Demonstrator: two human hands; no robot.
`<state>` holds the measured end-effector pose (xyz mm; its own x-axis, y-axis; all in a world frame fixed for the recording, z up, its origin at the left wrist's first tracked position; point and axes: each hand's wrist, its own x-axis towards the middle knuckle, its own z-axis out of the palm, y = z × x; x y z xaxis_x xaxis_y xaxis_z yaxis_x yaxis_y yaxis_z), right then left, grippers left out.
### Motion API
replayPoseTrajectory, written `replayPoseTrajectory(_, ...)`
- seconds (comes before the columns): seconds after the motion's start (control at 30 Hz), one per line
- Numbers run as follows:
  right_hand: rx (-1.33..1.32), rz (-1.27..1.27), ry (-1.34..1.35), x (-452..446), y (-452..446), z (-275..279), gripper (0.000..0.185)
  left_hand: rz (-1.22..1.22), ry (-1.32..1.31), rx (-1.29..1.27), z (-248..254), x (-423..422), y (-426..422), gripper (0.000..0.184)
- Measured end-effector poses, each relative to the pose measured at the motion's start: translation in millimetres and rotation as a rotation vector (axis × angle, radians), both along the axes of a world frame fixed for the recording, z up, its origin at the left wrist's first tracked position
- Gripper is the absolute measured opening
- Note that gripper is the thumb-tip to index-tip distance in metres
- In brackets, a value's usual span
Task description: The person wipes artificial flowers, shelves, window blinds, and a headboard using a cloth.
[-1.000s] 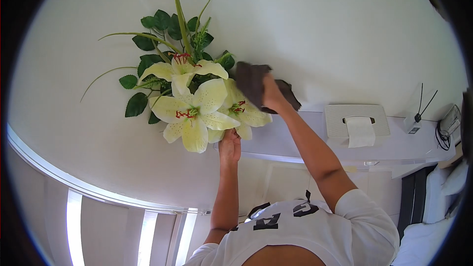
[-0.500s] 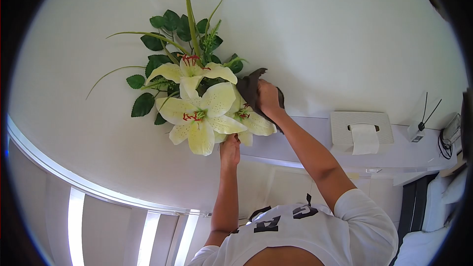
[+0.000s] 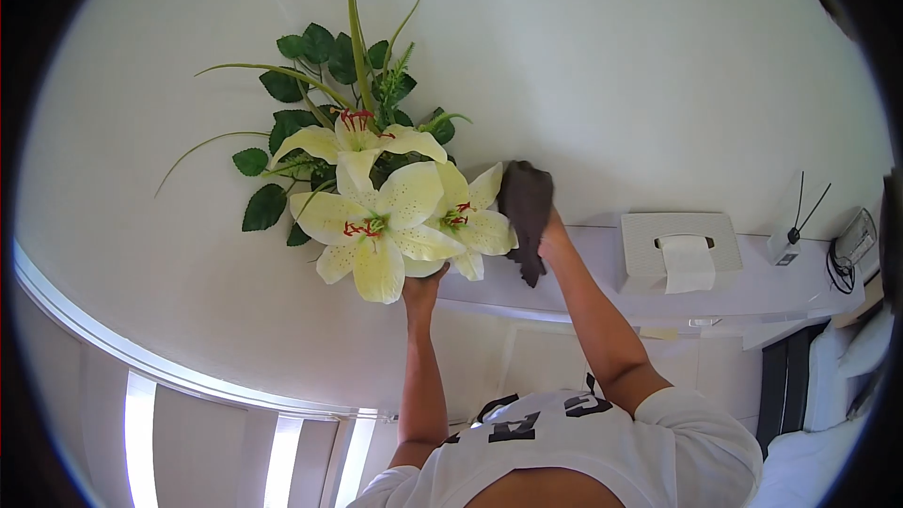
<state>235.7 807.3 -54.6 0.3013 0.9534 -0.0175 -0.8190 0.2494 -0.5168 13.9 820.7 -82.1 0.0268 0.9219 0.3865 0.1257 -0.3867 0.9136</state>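
A lily arrangement (image 3: 378, 226) with cream petals, red stamens and green leaves stands in front of the pale wall. My left hand (image 3: 423, 288) is closed at its base, just under the lowest petals. The fingertips and whatever container bears the stems are hidden by the blooms. In my right hand (image 3: 553, 237) is a bunched dark brown cloth (image 3: 527, 212), which hangs down beside the rightmost lily. The cloth covers most of my right fingers, and its left edge comes up to the petals.
On the white shelf (image 3: 583, 268) a woven-look tissue box (image 3: 635, 249) stands right of the cloth. Farther right are a reed diffuser (image 3: 785, 246) and a small device (image 3: 854, 237) with a coiled black cable. Window blinds (image 3: 202, 442) lie at lower left, a bed (image 3: 814, 433) at lower right.
My right hand has drawn the cloth away from the lily petals to the right and slightly down; the cloth now hangs longer. My left hand stays beneath the blooms. The view has shifted slightly.
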Motion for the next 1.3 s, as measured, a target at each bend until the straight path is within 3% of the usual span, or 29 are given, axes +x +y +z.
replayPoseTrajectory(0.07, 0.022, -0.02, -0.144, -8, 10, 7, 0.027, -0.087, -0.008, -0.123, 10, -1, 1, 0.059)
replayPoseTrajectory(0.13, -0.033, -0.083, -0.531, -14, 14, 15, 0.022, -0.243, 0.02, -0.217, 20, -3, -1, 0.065)
replayPoseTrajectory(0.23, 0.012, -0.179, -0.491, -12, 13, 26, 0.017, -0.216, 0.117, -0.34, -3, -13, 24, 0.071)
replayPoseTrajectory(0.37, -0.052, -0.342, -0.627, -3, 3, 27, 0.013, -0.271, 0.084, -0.242, -41, -14, 51, 0.075)
replayPoseTrajectory(0.47, -0.056, -0.353, -0.54, 23, -21, 19, 0.026, -0.353, -0.061, -0.159, -46, -7, 49, 0.077)
replayPoseTrajectory(0.53, -0.023, -0.317, -0.464, 48, -35, 9, 0.034, -0.322, -0.208, -0.274, -52, 4, 44, 0.075)
replayPoseTrajectory(0.67, 0.111, -0.36, -0.319, 65, -106, 31, 0.042, -0.36, -0.653, -0.141, -114, 21, 62, 0.071)
replayPoseTrajectory(0.7, 0.223, -0.321, -0.344, 67, -122, 35, 0.043, -0.24, -0.435, 0.005, -111, 27, 51, 0.073)
replayPoseTrajectory(0.73, 0.182, -0.246, -0.188, 87, -124, 16, 0.043, -0.121, -0.21, 0.15, -99, 35, 41, 0.075)
replayPoseTrajectory(0.8, 0.144, -0.331, -0.296, 88, -151, 19, 0.044, 0.124, 0.042, 0.281, -56, 53, 6, 0.078)
replayPoseTrajectory(0.83, 0.113, -0.383, -0.392, 84, -164, 22, 0.045, 0.18, 0.011, 0.286, -44, 62, -3, 0.057)
replayPoseTrajectory(0.93, -0.018, -0.562, -0.75, 74, -190, 27, 0.047, 0.348, 0.135, 0.323, -70, 69, 11, 0.056)
replayPoseTrajectory(1.0, -0.122, -0.705, -1.045, 64, -200, 32, 0.049, 0.347, 0.025, 0.261, -89, 82, 24, 0.078)
replayPoseTrajectory(1.07, -0.189, -0.825, -1.279, 55, -207, 36, 0.051, 0.389, -0.135, 0.253, -78, 99, 17, 0.098)
replayPoseTrajectory(1.1, -0.206, -0.865, -1.355, 46, -209, 38, 0.052, 0.545, -0.059, 0.269, -71, 105, 15, 0.096)
replayPoseTrajectory(1.17, -0.198, -0.8, -1.297, 44, -213, 33, 0.053, 0.739, 0.06, 0.315, -57, 111, 5, 0.096)
replayPoseTrajectory(1.3, -0.155, -0.503, -1.017, 35, -216, 20, 0.056, 0.772, 0.136, 0.177, -40, 117, -7, 0.088)
